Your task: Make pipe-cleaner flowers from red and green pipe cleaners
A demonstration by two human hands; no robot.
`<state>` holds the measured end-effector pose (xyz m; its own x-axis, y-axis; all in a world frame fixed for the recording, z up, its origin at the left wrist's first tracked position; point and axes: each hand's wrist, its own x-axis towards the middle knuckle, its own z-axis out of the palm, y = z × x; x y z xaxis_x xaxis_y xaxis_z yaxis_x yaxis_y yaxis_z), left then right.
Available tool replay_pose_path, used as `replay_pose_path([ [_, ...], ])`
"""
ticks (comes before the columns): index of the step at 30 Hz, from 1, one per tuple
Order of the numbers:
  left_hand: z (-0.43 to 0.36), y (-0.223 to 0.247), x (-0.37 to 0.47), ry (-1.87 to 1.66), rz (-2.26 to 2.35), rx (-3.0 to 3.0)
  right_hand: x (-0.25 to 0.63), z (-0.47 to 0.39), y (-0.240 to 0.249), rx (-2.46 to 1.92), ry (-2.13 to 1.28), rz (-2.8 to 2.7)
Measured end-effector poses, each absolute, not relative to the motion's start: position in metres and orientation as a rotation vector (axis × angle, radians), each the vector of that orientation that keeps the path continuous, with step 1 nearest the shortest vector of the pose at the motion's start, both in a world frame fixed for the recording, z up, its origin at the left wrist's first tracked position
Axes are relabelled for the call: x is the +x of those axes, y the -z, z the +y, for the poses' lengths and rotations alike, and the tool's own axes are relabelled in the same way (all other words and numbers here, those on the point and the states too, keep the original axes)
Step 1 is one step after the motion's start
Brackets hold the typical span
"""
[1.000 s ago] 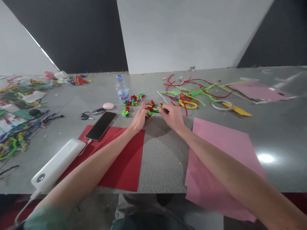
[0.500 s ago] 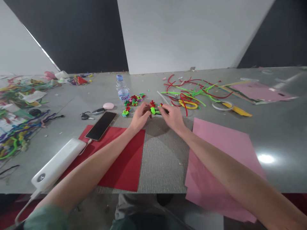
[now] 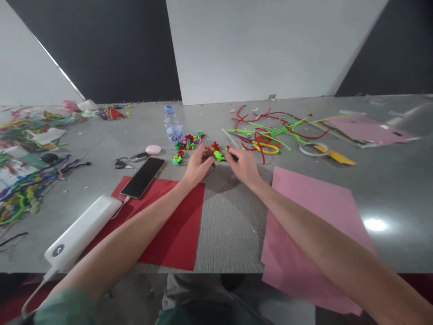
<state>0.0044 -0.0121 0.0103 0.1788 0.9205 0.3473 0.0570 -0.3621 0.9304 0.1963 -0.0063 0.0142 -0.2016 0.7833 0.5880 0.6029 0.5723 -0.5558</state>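
Both your hands are busy over the middle of that grey bench (image 3: pixel 230 234), a bit nearer its far edge: left hand (image 3: pixel 199 164) curled with the fingers gripping the bright green end of a fuzzy piece (image 3: pixel 218 156), right hand (image 3: pixel 244 164) pinching its dark stem end. Your bench runs back to a wall with a white panel (image 3: pixel 270 49) between dark ones, and there's a glare spot (image 3: pixel 375 224) toward the right end. Red sheet (image 3: pixel 176 230) lies by the near edge on your left, phone (image 3: pixel 142 178) over its far left corner; pink sheets (image 3: pixel 311 216) overhang the near edge on your right. Fuzzy stems (image 3: pixel 284 131) sprawl toward the far edge, right of center, and the bottle (image 3: pixel 173 128) stands upright left of center.
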Motion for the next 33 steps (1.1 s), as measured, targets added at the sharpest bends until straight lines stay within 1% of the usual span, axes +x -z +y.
replay_pose_path([
  [5,-0.012,-0.01,0.005,-1.303,0.945,1.594,0.196,-0.006,-0.012,-1.08,-0.281,-1.953],
  [14,-0.009,-0.008,0.004,-1.235,0.888,1.745,0.197,-0.005,-0.01,-1.065,-0.362,-1.968],
  [19,-0.005,-0.006,0.003,-1.241,0.941,1.795,0.194,-0.011,-0.014,-1.017,-0.479,-1.819],
  [21,-0.005,-0.006,0.003,-1.227,0.969,1.789,0.193,-0.011,-0.016,-0.966,-0.588,-1.743],
  [24,-0.006,-0.006,0.002,-1.181,0.983,1.777,0.194,-0.005,-0.015,-0.846,-0.856,-1.687],
  [27,-0.006,-0.004,0.002,-1.169,0.953,1.762,0.197,0.003,-0.012,-0.826,-1.108,-1.63],
  [33,-0.003,-0.001,0.001,-1.224,0.892,1.723,0.202,0.004,-0.009,-0.801,-1.32,-1.531],
])
